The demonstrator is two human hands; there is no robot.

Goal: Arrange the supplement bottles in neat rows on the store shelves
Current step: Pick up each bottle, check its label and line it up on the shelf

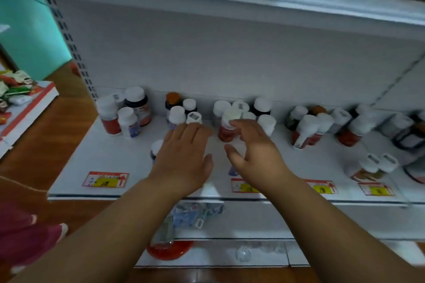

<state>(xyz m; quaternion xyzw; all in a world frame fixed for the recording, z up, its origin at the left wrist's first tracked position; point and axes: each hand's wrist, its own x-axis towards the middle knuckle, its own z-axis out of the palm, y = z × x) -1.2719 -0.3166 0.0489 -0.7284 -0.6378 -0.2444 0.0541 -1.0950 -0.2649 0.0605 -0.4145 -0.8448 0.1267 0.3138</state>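
Several white-capped supplement bottles stand in loose clusters along the back of a white shelf point(96, 163). My left hand point(184, 154) hovers flat over the shelf's middle, fingers spread, holding nothing; a small bottle point(156, 148) peeks out at its left edge. My right hand point(253, 156) is curved with fingers apart just in front of a red-labelled bottle point(226, 130); whether it touches it is unclear. Another bottle's base point(232, 170) shows under the right palm. Clusters sit at far left point(124, 112), centre point(181, 110) and right point(315, 126).
Price tags point(105, 179) line the shelf's front edge. An upper shelf point(207, 0) overhangs. Lower shelves hold a red-lidded jar point(170, 248) and packets point(195, 213). A display with snack bags point(16, 94) stands at left on a wooden floor. A person's pink clothing point(20, 236) is at lower left.
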